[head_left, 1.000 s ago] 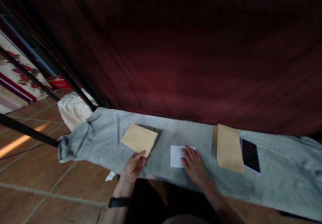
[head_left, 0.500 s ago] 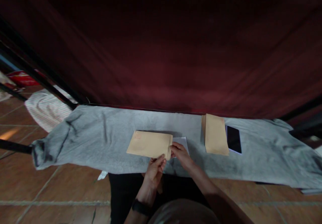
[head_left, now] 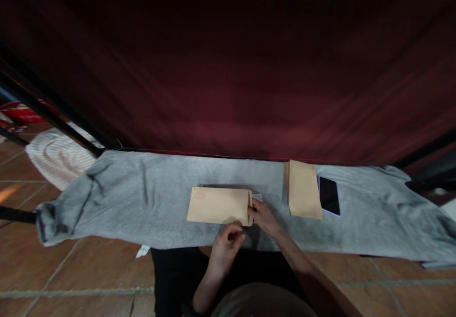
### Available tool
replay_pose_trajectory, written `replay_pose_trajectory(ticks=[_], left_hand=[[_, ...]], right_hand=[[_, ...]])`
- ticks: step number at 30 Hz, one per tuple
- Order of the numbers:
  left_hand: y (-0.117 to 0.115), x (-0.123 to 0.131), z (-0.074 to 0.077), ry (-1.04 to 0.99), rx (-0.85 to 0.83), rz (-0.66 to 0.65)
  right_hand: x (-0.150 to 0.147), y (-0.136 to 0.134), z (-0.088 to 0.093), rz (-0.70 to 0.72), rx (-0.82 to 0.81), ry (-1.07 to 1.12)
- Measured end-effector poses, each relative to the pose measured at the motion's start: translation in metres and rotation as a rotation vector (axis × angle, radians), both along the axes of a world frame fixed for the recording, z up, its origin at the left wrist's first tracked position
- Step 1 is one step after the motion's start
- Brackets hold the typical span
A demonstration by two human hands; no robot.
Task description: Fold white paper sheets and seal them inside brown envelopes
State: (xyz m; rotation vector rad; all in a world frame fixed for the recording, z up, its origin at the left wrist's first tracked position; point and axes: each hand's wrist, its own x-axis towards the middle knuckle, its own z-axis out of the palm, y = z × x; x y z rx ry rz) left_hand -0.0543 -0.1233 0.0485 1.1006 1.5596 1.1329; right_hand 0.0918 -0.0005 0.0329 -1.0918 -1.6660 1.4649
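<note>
A tan paper envelope (head_left: 218, 206) with a small red print at its upper left corner lies lengthwise across the grey cloth in front of me. At its right end, my right hand (head_left: 262, 216) has its fingers closed on the flap edge. My left hand (head_left: 227, 245) is just below the envelope's lower edge, fingers loosely curled with a gap between thumb and forefinger, and nothing shows in it. A white paper (head_left: 257, 197) peeks out from behind the envelope's right end, mostly hidden.
To the right lies a stack of tan envelopes (head_left: 305, 189), with a dark-screened phone (head_left: 329, 196) beside it. Grey cloth (head_left: 160, 179) covers the narrow surface. A dark red curtain (head_left: 228, 94) hangs behind, and black metal bars (head_left: 53, 113) stand at the left.
The envelope has shifted slightly right and lies flatter. My left hand has let go of its lower edge and drawn back toward me. My right hand has moved a little right with the flap end.
</note>
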Motion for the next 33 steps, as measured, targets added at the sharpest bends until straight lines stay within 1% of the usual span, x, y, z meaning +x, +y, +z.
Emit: replay_pose_trajectory(ticks=[1,2,4,5,7,9,11,14,17,21,24,26,31,33], left_hand=[[0.003,-0.006,0.005,0.221,0.140,-0.022],[0.008,-0.013,0.009,0.450,0.235,-0.075],[0.020,-0.028,0.016,0.830,0.291,-0.179],[0.027,-0.035,0.017,0.957,0.292,-0.229],[0.038,-0.046,0.016,1.106,0.271,-0.310],[0.047,-0.052,0.014,1.152,0.259,-0.368],[0.052,-0.053,0.012,1.148,0.253,-0.407],[0.055,-0.052,0.014,1.118,0.237,-0.452],[0.050,-0.050,0.017,1.113,0.248,-0.462],[0.034,-0.051,0.019,1.138,0.305,-0.430],[0.027,-0.052,0.019,1.144,0.301,-0.444],[0.029,-0.051,0.021,1.132,0.280,-0.468],[0.048,-0.050,0.030,1.081,0.258,-0.507],[0.054,-0.051,0.033,1.066,0.257,-0.533]], right_hand=[[0.003,0.000,0.000,0.016,0.009,-0.005],[0.006,0.000,-0.001,0.028,0.014,-0.010],[0.011,-0.002,-0.001,0.040,0.015,-0.033],[0.013,-0.003,-0.001,0.042,0.011,-0.053],[0.017,-0.005,0.000,0.052,-0.011,-0.090],[0.020,-0.007,-0.001,0.074,-0.036,-0.090],[0.024,-0.007,-0.002,0.092,-0.042,-0.045],[0.028,-0.008,-0.005,0.092,-0.031,0.003],[0.032,-0.012,-0.010,0.080,-0.063,-0.051],[0.033,-0.023,-0.016,0.094,-0.143,-0.149],[0.031,-0.029,-0.021,0.069,-0.084,-0.153],[0.030,-0.029,-0.023,0.036,-0.042,-0.171],[0.037,-0.024,-0.021,-0.121,0.090,-0.311],[0.042,-0.022,-0.022,-0.129,0.105,-0.346]])
